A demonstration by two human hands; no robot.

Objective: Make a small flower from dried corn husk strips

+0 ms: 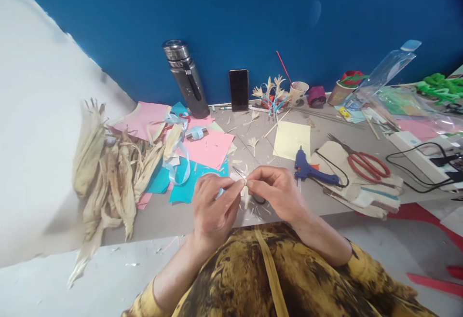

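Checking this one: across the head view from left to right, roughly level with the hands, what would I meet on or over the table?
Dried husks, left hand, right hand, blue glue gun, red-handled scissors, white power strip.

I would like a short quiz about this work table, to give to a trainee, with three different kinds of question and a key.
1. Which thing stands upright by the blue wall, just to the right of the flask?
A) a lamp
B) a phone
C) a book
2. True or false: the right hand grips the blue glue gun.
3. Fill in: the scissors lying on the pale glove have ____ handles.

Key:
1. B.
2. False: the right hand pinches a small pale piece together with the left hand; the glue gun lies to the right of both.
3. red.
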